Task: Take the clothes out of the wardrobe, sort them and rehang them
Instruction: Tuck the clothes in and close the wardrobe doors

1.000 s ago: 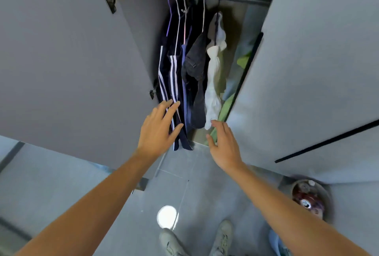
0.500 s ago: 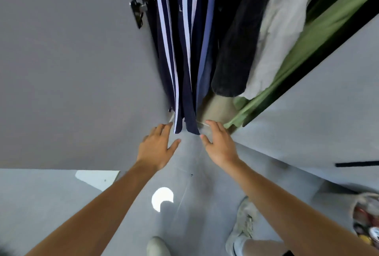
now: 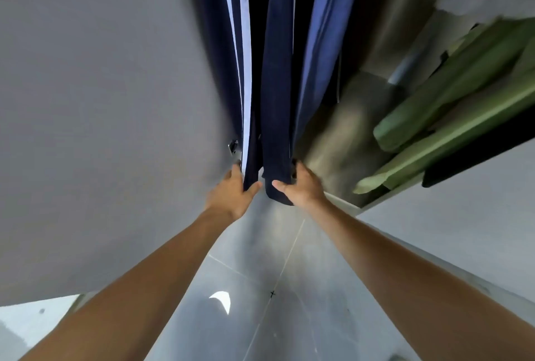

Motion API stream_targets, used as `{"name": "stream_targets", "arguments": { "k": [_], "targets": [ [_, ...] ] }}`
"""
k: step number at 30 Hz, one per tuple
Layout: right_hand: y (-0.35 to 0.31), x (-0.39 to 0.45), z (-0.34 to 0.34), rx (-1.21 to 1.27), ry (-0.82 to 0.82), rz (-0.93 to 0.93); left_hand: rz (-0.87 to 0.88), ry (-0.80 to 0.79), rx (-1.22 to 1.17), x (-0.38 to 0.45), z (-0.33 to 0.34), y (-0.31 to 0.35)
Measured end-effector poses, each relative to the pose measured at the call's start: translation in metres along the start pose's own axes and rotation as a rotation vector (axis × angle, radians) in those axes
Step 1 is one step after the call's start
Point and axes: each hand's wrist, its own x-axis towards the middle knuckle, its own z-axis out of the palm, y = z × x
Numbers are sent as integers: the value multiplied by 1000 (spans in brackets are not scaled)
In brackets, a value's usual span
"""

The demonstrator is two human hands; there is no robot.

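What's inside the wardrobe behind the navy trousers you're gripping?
Right of the navy trousers, a bare back panel and green folded fabric show. Directly behind them is hidden.

trousers (image 3: 275,100): navy, white side stripes | folded cloth (image 3: 451,117): green | wardrobe door (image 3: 101,100): grey

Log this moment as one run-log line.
phase: taking clothes out | left hand: grips striped navy trouser hem | right hand: grips plain navy hem | garments: hanging in wardrobe

Left hand (image 3: 231,195) and right hand (image 3: 301,187) each grip a navy trouser hem (image 3: 275,164) at 12 o'clock; green fabric (image 3: 451,117) at 2 o'clock.
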Motion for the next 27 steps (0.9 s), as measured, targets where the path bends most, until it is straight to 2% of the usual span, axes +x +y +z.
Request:
{"name": "stream_targets", "arguments": {
  "k": [3, 8, 12, 15, 20, 24, 27],
  "targets": [
    [21, 43, 34, 131, 23, 11, 21, 40, -81, 29, 22, -7],
    [1, 36, 31, 336, 17, 32, 112, 76, -379, 61, 49, -5],
    [8, 47, 18, 534, 91, -106, 199, 76, -625, 73, 58, -2],
    [26, 59, 7, 623, 91, -171, 217, 45, -714, 80, 58, 5],
    [1, 48, -34, 868, 86, -239, 247, 90, -695, 103, 51, 32],
    [-5, 64, -49, 844, 209, -285, 297, 122, -651, 120, 38, 64],
    [-6, 73, -56, 815, 262, -319, 343, 123, -484, 135, 39, 72]
  ]
}}
